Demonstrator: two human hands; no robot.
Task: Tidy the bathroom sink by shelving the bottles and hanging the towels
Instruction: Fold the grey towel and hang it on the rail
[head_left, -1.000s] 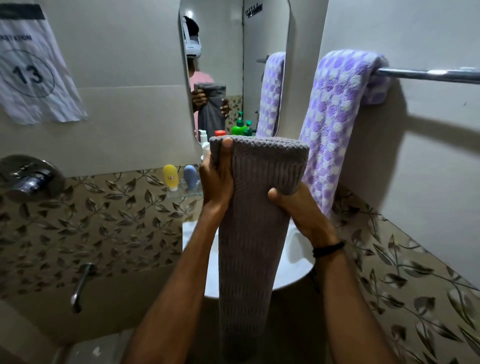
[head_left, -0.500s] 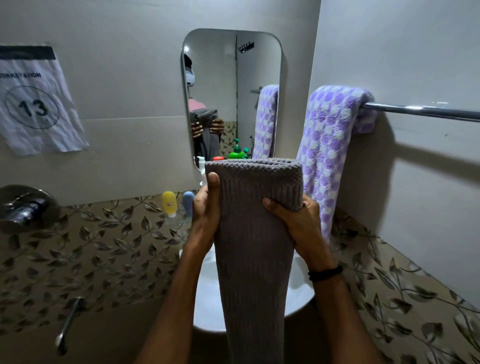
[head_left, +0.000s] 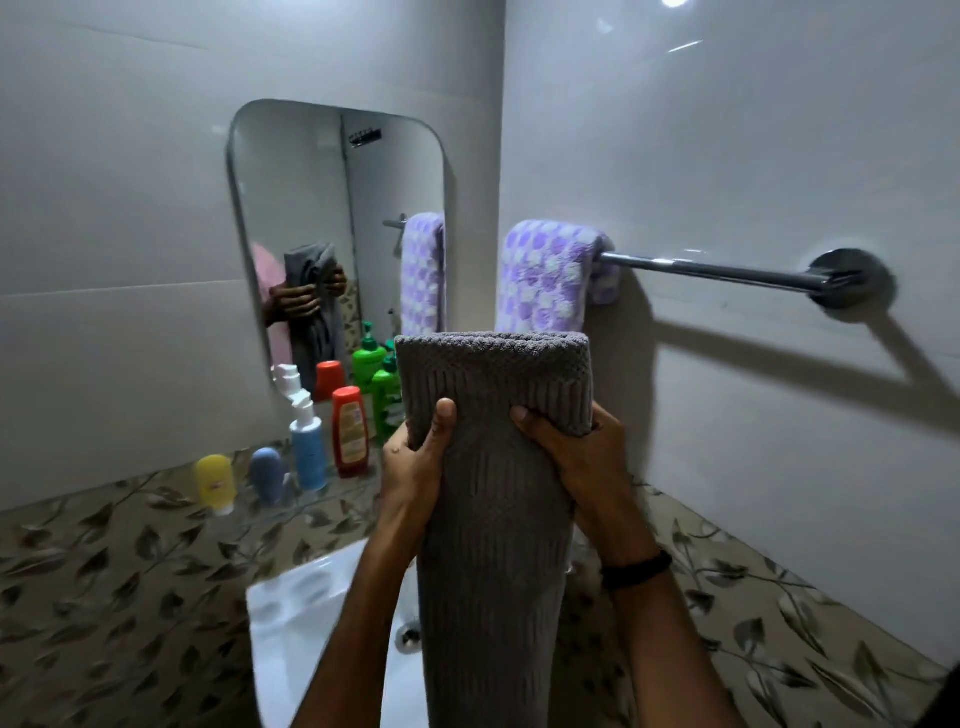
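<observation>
— Since a second ago my view has swung up and right; the chrome towel rail (head_left: 727, 271) now shows its bare stretch.
— And your hands?
— Left hand (head_left: 410, 467) and right hand (head_left: 582, 467) grip the folded grey ribbed towel (head_left: 493, 519) with curled fingers (head_left: 444, 421), just below the purple checked towel (head_left: 545, 275) hanging on the rail.
— Next?
— Probably lift it and drape it over the bare rail. Coloured plastic bottles (head_left: 349, 439) already line the glass shelf (head_left: 337, 488).
</observation>
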